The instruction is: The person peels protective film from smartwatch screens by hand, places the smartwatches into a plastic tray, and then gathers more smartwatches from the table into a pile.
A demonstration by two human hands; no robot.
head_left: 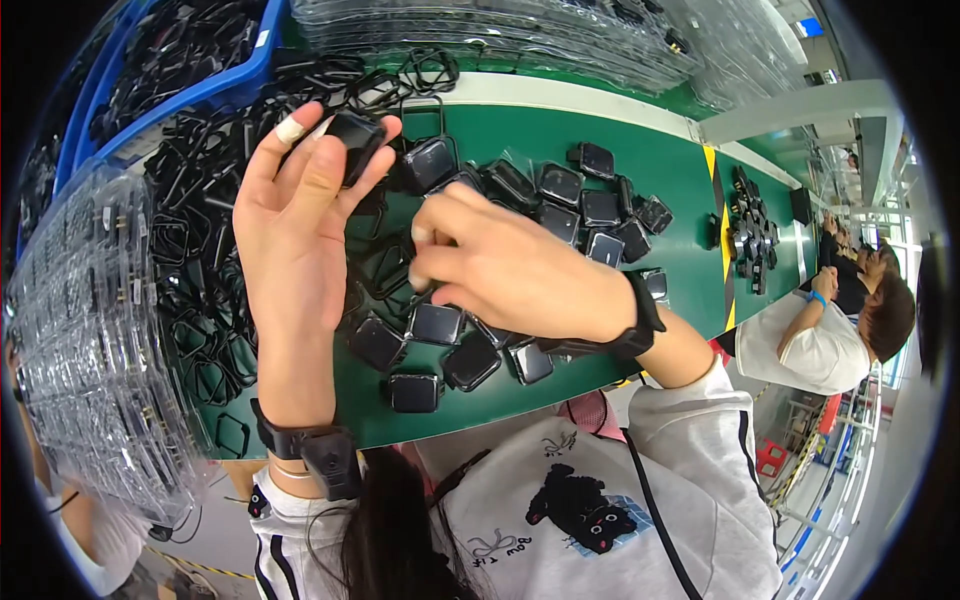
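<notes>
My left hand is raised above the table on the left, its fingers closed round the edges of a small black square watch-like case. A pale wrap covers one fingertip. Lower and to the right, my right hand has its fingers curled together over the parts. Whatever its fingertips pinch is hidden. Under and beside it lie several loose black square cases with glossy faces. Thin black square frames are heaped behind and left of my left hand, some reaching between the two hands.
Clear plastic trays are stacked at the left, with more trays along the back. Blue bins of black parts stand far left. Yellow-black tape crosses the green table; beyond it lie more black parts and a seated person.
</notes>
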